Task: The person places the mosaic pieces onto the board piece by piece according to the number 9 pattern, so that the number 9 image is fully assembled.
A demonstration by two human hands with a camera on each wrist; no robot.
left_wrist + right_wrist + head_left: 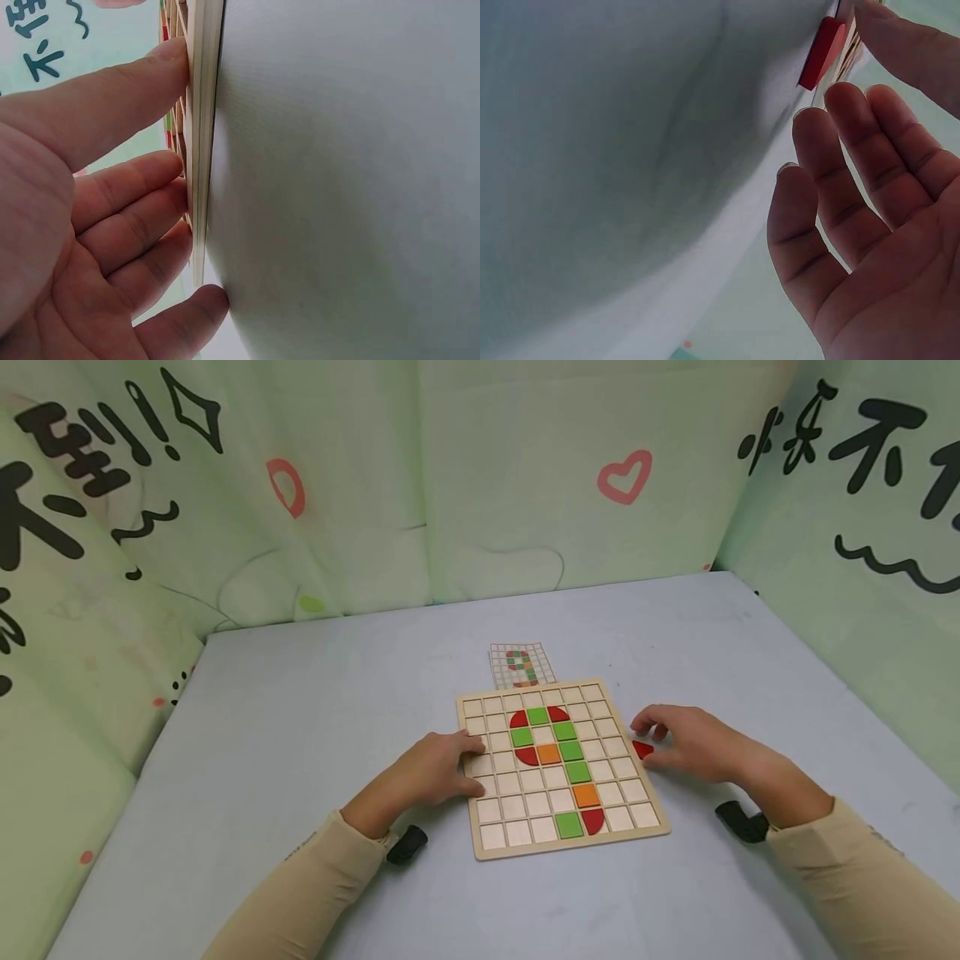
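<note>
A wooden grid board lies on the table, with green squares, orange squares and red rounded pieces set in some of its cells. At its left edge is my left hand, thumb and fingers spread and touching the rim; the left wrist view shows the fingertips along the board's side. Right of the board, a loose red piece rests on the tabletop. Over it is my right hand, thumb and fingers loosely bent around the piece, which the right wrist view shows lying apart from the fingers.
Just behind the board lies a small printed card with a coloured grid pattern, its near end meeting the board's far rim. The white table spreads around. Pale green curtains with black lettering stand at the back and sides.
</note>
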